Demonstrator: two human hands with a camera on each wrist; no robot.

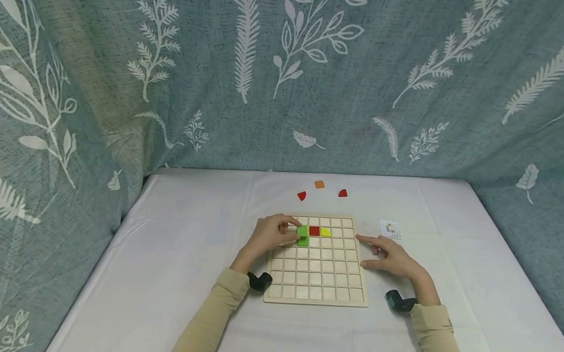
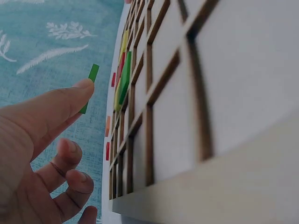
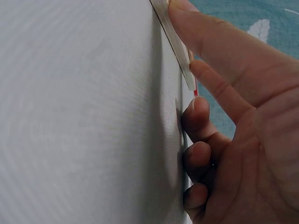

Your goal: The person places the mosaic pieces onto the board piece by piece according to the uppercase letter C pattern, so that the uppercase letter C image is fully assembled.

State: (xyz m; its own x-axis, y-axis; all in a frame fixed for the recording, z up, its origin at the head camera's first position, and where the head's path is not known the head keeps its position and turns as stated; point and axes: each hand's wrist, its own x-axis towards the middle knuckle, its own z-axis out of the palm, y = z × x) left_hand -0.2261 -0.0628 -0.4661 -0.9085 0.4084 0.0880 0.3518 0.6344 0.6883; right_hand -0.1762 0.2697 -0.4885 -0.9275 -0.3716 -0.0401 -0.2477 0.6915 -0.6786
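My left hand (image 1: 271, 234) pinches a green square tile (image 2: 94, 72) between thumb and index finger, held above the upper left part of a wooden grid board (image 1: 314, 298). On the board just below lies another green tile (image 1: 302, 242). To its upper right, a red tile (image 1: 314, 231) and a yellow tile (image 1: 326, 232) sit side by side in the grid. The left wrist view also shows a yellow piece (image 2: 117, 101) beside the green one. My right hand (image 1: 392, 257) touches the board's right edge with thumb and index finger extended; its other fingers are bent.
Beyond the board lie two red quarter-round pieces (image 1: 342, 193) and an orange tile (image 1: 319, 184). A small printed card (image 1: 390, 229) with a coloured grid pattern lies to the right. A white cloth (image 1: 190, 219) covers the table, with a patterned curtain (image 1: 265, 117) behind.
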